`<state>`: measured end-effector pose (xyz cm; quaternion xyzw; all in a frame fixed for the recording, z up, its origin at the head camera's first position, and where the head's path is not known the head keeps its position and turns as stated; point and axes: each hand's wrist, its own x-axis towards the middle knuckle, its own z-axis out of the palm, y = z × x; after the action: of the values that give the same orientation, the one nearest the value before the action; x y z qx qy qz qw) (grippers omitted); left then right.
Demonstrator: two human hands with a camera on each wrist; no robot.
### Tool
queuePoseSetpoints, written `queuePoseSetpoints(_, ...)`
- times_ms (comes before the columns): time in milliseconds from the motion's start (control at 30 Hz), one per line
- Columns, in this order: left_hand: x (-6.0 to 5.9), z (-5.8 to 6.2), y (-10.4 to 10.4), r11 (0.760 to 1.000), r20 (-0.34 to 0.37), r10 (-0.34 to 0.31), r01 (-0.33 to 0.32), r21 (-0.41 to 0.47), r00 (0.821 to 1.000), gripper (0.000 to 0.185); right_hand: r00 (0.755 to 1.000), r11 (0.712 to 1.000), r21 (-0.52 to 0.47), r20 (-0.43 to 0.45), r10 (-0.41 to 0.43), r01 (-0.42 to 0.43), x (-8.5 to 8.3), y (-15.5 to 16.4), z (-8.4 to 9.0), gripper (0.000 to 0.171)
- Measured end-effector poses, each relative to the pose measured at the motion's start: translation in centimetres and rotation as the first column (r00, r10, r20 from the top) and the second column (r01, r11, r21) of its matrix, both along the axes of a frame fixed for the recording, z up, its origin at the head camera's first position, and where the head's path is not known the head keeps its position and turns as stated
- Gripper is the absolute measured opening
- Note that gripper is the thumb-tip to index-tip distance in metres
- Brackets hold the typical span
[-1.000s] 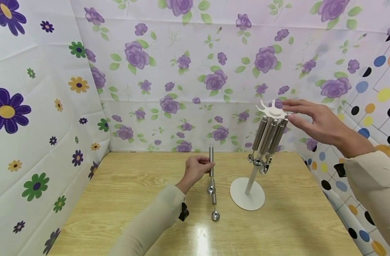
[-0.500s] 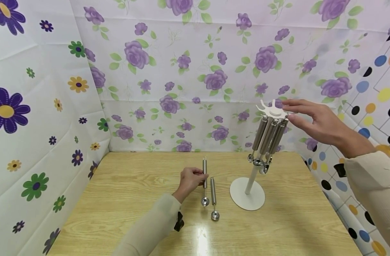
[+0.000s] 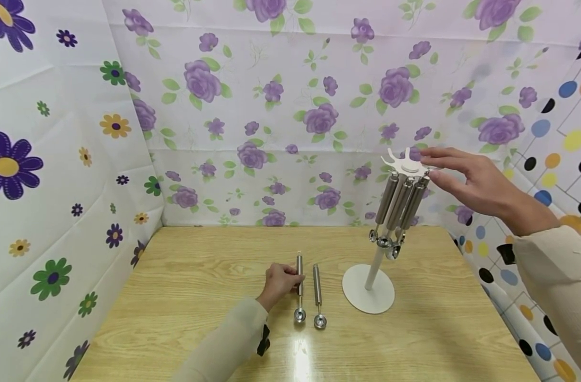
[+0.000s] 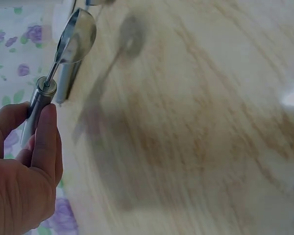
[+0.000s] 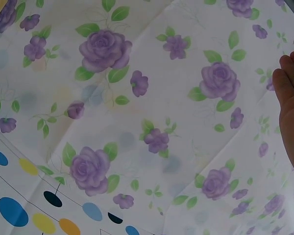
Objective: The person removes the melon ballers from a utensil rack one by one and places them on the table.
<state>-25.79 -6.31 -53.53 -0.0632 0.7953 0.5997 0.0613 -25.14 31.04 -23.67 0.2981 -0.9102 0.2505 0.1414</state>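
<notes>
My left hand (image 3: pixel 278 284) pinches a steel scoop (image 3: pixel 299 297) by its cylindrical handle, with its round bowl pointing toward me. In the left wrist view, thumb and fingers grip the handle of this scoop (image 4: pixel 39 105), and its shadow falls on the table. A second, similar scoop (image 3: pixel 317 286) lies just to the right, roughly parallel. My right hand (image 3: pixel 472 180) is at the right side of the white stand's hooked top (image 3: pixel 410 168), fingers straight, fingertips right at its edge. Several steel utensils (image 3: pixel 399 204) with like handles hang from that top.
The stand's round white base (image 3: pixel 354 292) rests on the wooden table (image 3: pixel 200 265), right of the two scoops. Patterned cloth walls surround it: purple roses on the back cloth (image 3: pixel 290 106), flowers on the left cloth (image 3: pixel 56 212), coloured dots on the right one.
My left hand has brought its scoop toward me and slightly left, from above and overlapping the lying scoop to a place beside it. My right hand and the stand have stayed put.
</notes>
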Motion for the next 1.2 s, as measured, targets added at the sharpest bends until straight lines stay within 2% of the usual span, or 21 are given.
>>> queuePoseSetpoints(333,0.2,-1.3,-0.4,0.995,0.021,-0.022,0.024,-0.097,1.0,0.01,1.0,1.0,-0.001,-0.011,-0.003,0.003,-0.1,0.1,-0.1,0.041)
queuePoseSetpoints(533,0.5,-1.8,-0.4,0.995,0.041,-0.046,0.05,-0.085,0.998,0.009,1.0,1.0,0.004,-0.013,-0.01,0.01,-0.1,0.1,-0.1,0.042)
queuePoseSetpoints(800,0.5,-2.4,-0.4,0.987,0.012,-0.056,0.058,-0.151,0.998,0.009,1.0,1.0,0.003,-0.013,-0.008,0.008,-0.1,0.1,-0.2,0.042)
queuePoseSetpoints(1033,0.5,-1.7,-0.3,0.965,-0.004,-0.081,0.078,-0.249,0.997,0.016,1.0,1.0,-0.003,-0.013,-0.005,0.005,-0.1,0.1,-0.2,0.041)
queuePoseSetpoints(1200,-0.1,0.3,-0.1,0.952,-0.037,-0.106,0.091,-0.292,0.994,0.02,1.0,1.0,0.0,-0.01,-0.001,0.001,-0.1,0.1,-0.2,0.041)
